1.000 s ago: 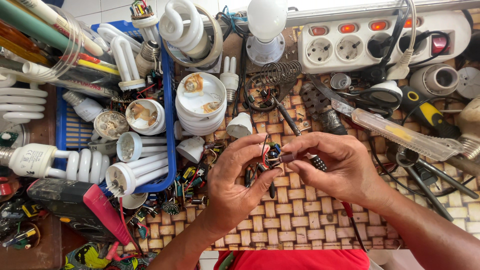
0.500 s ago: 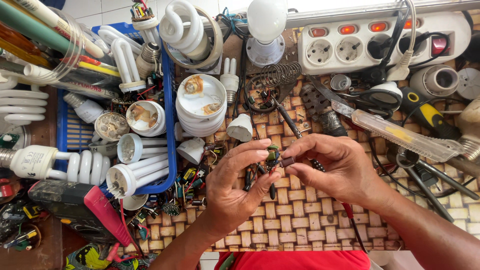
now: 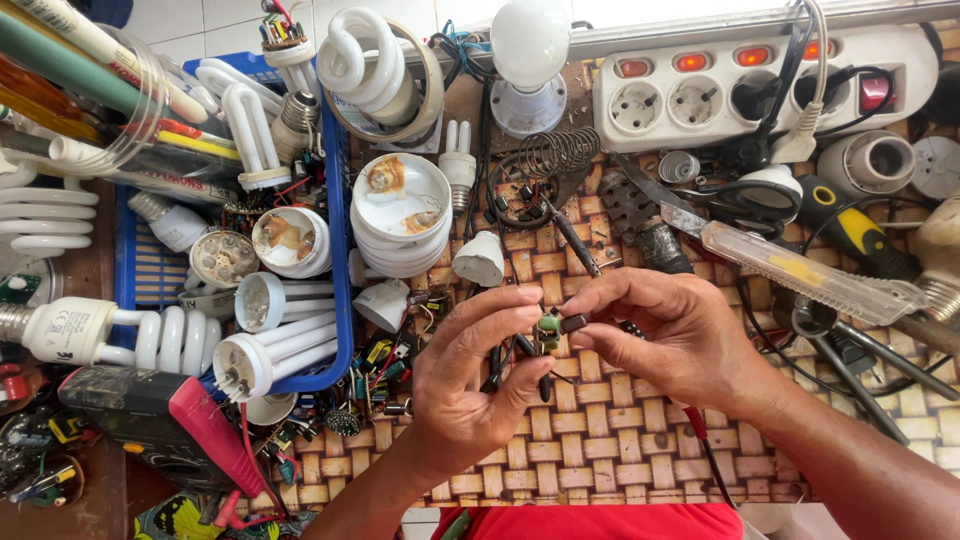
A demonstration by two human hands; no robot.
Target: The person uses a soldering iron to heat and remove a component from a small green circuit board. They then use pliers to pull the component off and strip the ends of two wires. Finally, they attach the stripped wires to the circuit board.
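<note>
the left hand (image 3: 470,385) and right hand (image 3: 665,335) pinch one tiny green part (image 3: 548,323) between their fingertips, just above the woven mat (image 3: 600,440). it is round with thin dark legs (hard to see well). one white power strip (image 3: 760,85) has four sockets.

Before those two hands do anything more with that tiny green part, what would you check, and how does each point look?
1. Small green electronic part pinched by left hand: ok.
2. Right hand grips the thin dark probe at the part: ok.
3. Probe tip actually touching a lead: cannot tell.
4. Woven bamboo mat bare beneath the hands: ok.
5. White power strip switches glowing: not ok if power should be off.
</note>
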